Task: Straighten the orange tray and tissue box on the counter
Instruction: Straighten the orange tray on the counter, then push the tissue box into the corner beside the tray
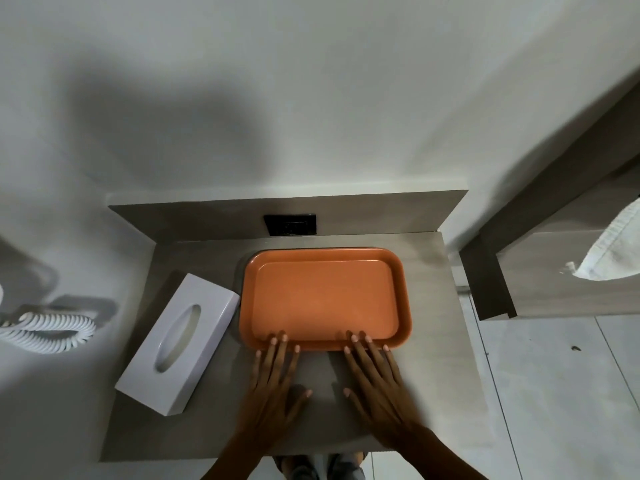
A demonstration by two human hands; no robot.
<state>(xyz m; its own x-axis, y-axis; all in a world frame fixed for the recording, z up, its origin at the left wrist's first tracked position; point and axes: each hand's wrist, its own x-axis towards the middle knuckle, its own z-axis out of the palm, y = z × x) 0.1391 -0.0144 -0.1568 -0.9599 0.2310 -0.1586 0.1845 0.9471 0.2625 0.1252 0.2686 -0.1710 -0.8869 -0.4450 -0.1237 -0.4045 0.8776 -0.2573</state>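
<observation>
The orange tray (325,296) lies empty on the grey counter (318,375), its long sides roughly parallel to the back panel. My left hand (275,379) and my right hand (375,379) rest flat on the counter with fingers spread. Their fingertips touch the tray's near rim. The white tissue box (180,344) lies left of the tray, turned at an angle, its far corner close to the tray's left edge. Neither hand touches the box.
A black wall socket (291,224) sits in the back panel behind the tray. A white coiled cord (52,329) hangs on the wall at left. At right stands a wooden shelf (540,271) with a white towel (613,251); tiled floor lies below.
</observation>
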